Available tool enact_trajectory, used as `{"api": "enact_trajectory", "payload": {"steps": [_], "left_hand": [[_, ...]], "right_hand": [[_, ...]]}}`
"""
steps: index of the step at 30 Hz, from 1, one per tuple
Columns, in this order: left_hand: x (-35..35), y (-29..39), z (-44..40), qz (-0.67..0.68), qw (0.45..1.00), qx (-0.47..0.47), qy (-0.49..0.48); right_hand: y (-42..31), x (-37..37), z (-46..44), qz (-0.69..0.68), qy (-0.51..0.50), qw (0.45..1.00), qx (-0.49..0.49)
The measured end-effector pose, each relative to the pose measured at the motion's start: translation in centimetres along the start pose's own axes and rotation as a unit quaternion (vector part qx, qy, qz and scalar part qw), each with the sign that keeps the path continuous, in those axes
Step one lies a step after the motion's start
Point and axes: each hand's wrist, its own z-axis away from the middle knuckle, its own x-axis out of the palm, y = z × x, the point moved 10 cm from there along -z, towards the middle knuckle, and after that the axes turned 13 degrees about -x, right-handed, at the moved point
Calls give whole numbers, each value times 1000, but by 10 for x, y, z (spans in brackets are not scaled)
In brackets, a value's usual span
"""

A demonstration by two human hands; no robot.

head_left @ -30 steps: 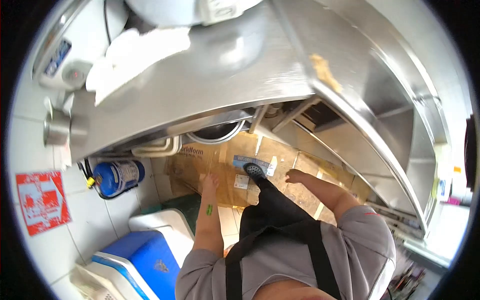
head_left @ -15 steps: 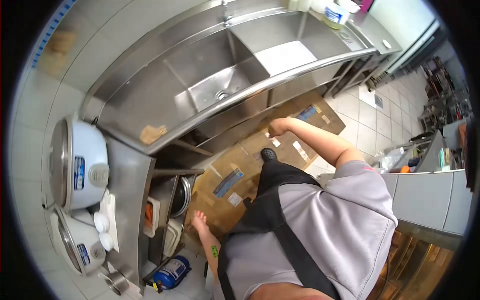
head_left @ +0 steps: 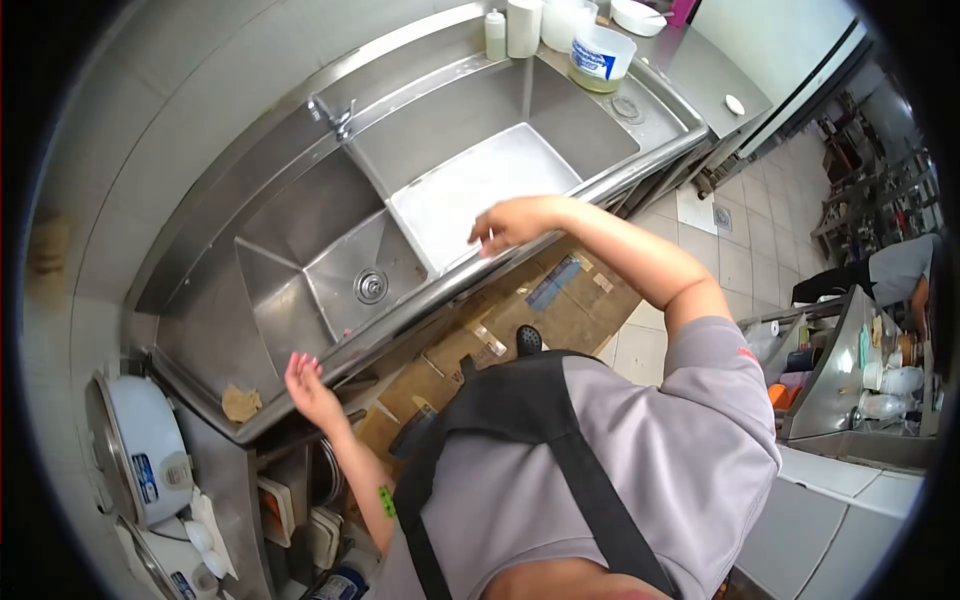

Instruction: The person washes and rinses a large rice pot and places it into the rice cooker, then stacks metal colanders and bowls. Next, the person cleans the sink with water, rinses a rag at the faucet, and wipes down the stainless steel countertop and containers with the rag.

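My left hand (head_left: pixel 314 392) is raised at the front edge of the stainless steel sink (head_left: pixel 190 330), fingers apart and loosely bent, with nothing in it. A crumpled tan cloth (head_left: pixel 241 404) lies on the sink's left corner close by. Over the front rim, by the right basin, hovers my right hand (head_left: pixel 517 223), its fingers loosely curled downward and holding nothing visible. Below it a white board or tray (head_left: pixel 470 185) covers the right basin's floor. The left basin has a round drain (head_left: pixel 371 286), and a tap (head_left: pixel 338 120) stands behind.
A labelled tub of yellowish liquid (head_left: pixel 602 60), a squeeze bottle (head_left: pixel 495 36) and a white bowl (head_left: pixel 638 17) stand at the back right. Rice cookers (head_left: pixel 150 450) sit at left. Flattened cardboard (head_left: pixel 480 350) covers the floor. Another person (head_left: pixel 895 280) bends at far right.
Both my hands have risen from above the cardboard to the sink's front rim. My view has shifted toward the sink, and another person has come into sight at right.
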Motion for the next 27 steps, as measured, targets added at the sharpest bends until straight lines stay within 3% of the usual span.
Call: {"api": "enact_trajectory", "payload": {"steps": [2, 4, 5, 6, 7, 8, 10, 12, 14, 16, 18, 20, 22, 24, 25, 26, 27], "left_hand": [[67, 1, -30, 1, 998, 0, -62], [134, -8, -60, -54, 991, 7, -125], [166, -12, -74, -110, 982, 25, -148], [195, -16, -86, -169, 970, 42, -171], [220, -21, -98, -223, 957, 33, -184], [248, -27, -109, -274, 940, 24, -199], [306, -45, -154, -387, 906, 49, -163], [333, -58, -176, -418, 896, 13, -147], [351, -71, -192, -449, 885, -26, -122], [354, -92, -202, -446, 887, -94, -77], [357, -112, -203, -445, 885, -111, -81], [359, -118, -203, -419, 903, -62, -66], [353, -108, -190, -457, 887, -55, -42], [367, -91, -187, -474, 879, -50, -11], [369, -84, -183, -480, 877, -10, -9], [371, -79, -180, -486, 873, 30, -8], [365, -86, -184, -491, 871, 11, -1]], "right_hand": [[38, -51, 5, 56, 107, 993, 11], [74, -119, 19, 209, 208, 956, 11], [97, -161, 30, 275, 229, 932, 60], [158, -207, 47, 346, 292, 872, 187], [184, -243, 67, 385, 344, 833, 197], [203, -270, 99, 388, 377, 781, 313], [301, -267, 157, 209, 307, 800, 471], [363, -228, 178, 172, 193, 822, 507], [426, -196, 226, 199, 313, 757, 539], [400, -165, 247, 188, 224, 749, 594], [441, -138, 283, 200, 272, 727, 598], [448, -126, 300, 215, 71, 745, 628], [359, -192, 300, 237, 257, 722, 597], [288, -263, 290, 405, 479, 626, 463], [286, -285, 273, 407, 467, 642, 452], [255, -308, 241, 503, 487, 640, 316], [229, -308, 219, 577, 499, 623, 171]]}}
